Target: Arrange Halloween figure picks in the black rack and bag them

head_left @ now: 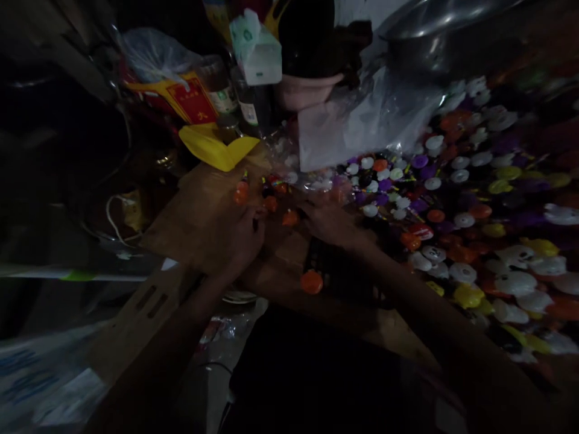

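Observation:
The light is dim and the view somewhat blurred. My left hand [249,235] is over a brown cardboard sheet [190,211], its fingers curled with thumb and fingertip close together; whatever they may hold is hidden. Just beyond it are a small orange pumpkin-like piece [241,193] and another orange piece [270,204]. Between the hands lies an orange pumpkin piece [290,217]. My right hand [332,222] reaches in from the right, fingers stretched leftward and apart, with nothing visible in them. A round orange piece [312,281] sits closer to my body.
A large heap of small white, purple, orange and yellow figures [434,253] spreads along the right. Behind are a clear plastic bag [362,126], a pink bowl [310,90], jars [221,90] and a folded yellow sheet [219,147]. A metal basin [443,24] stands at the back right.

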`<action>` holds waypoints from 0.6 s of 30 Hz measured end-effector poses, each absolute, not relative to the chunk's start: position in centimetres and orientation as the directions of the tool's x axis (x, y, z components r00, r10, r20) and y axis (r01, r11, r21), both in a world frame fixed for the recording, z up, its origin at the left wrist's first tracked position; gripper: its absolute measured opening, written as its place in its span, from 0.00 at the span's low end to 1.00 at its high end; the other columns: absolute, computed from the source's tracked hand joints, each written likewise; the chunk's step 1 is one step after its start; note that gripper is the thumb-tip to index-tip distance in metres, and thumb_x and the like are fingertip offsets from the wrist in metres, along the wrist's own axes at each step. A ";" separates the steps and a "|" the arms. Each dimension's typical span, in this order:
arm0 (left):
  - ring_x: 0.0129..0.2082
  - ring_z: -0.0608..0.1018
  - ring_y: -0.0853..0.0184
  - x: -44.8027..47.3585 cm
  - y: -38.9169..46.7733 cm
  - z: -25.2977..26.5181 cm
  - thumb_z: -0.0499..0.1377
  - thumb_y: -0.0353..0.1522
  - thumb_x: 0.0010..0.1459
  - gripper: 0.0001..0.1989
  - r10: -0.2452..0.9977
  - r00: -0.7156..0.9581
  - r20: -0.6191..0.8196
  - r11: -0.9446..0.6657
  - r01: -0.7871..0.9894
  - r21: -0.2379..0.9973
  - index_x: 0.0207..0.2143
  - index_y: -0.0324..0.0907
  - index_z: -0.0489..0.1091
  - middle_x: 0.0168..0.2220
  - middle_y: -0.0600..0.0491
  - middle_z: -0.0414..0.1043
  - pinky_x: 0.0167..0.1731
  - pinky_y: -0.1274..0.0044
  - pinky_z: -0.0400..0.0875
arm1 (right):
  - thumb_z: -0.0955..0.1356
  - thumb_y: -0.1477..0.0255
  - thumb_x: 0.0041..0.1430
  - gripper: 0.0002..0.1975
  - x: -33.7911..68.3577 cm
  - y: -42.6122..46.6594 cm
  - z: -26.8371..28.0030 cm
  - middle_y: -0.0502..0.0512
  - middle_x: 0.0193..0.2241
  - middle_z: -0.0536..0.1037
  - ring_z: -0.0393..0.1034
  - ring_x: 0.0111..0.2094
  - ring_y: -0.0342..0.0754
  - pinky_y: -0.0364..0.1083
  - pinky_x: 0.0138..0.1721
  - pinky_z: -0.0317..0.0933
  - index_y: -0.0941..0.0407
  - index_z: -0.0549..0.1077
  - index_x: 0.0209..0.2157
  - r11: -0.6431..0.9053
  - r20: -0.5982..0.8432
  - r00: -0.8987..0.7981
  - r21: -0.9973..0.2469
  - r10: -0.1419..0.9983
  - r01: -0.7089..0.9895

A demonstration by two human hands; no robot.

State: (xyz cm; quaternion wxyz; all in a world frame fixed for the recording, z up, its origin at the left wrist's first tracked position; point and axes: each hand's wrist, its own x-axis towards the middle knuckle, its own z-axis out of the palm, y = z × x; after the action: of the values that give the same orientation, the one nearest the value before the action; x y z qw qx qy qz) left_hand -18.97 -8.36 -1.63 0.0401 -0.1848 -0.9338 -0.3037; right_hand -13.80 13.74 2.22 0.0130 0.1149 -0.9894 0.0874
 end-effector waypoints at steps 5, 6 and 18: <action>0.69 0.66 0.53 -22.1 -6.6 -1.3 0.48 0.20 0.60 0.32 0.504 -0.849 0.158 0.762 0.523 0.382 0.67 0.41 0.61 0.72 0.45 0.57 0.66 0.59 0.66 | 0.61 0.61 0.73 0.27 -10.6 15.2 3.9 0.66 0.54 0.78 0.75 0.49 0.59 0.51 0.44 0.69 0.59 0.62 0.67 0.978 0.038 -0.999 -0.210 -0.006 -0.014; 0.69 0.66 0.52 -22.5 -6.3 -1.3 0.48 0.20 0.59 0.34 0.533 -0.835 0.136 0.757 0.543 0.364 0.68 0.42 0.61 0.72 0.46 0.57 0.65 0.57 0.66 | 0.61 0.61 0.73 0.27 -9.6 15.4 4.2 0.66 0.54 0.79 0.76 0.48 0.59 0.51 0.44 0.69 0.59 0.63 0.67 0.982 0.026 -0.999 -0.186 0.033 0.028; 0.59 0.73 0.47 -20.0 -5.7 -0.5 0.59 0.34 0.58 0.16 0.791 -0.591 0.157 0.552 0.801 0.232 0.49 0.40 0.74 0.55 0.40 0.75 0.62 0.55 0.66 | 0.65 0.75 0.65 0.23 0.4 19.5 2.1 0.60 0.44 0.83 0.80 0.39 0.57 0.52 0.35 0.72 0.45 0.75 0.59 0.967 -0.164 -0.981 -0.213 0.105 0.139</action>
State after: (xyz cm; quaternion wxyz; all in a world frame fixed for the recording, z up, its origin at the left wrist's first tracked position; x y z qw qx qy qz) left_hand -19.99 -5.75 -0.46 0.0171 -0.4521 -0.8806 -0.1407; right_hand 0.36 19.52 2.10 -0.0759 -0.0616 -0.9888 0.1124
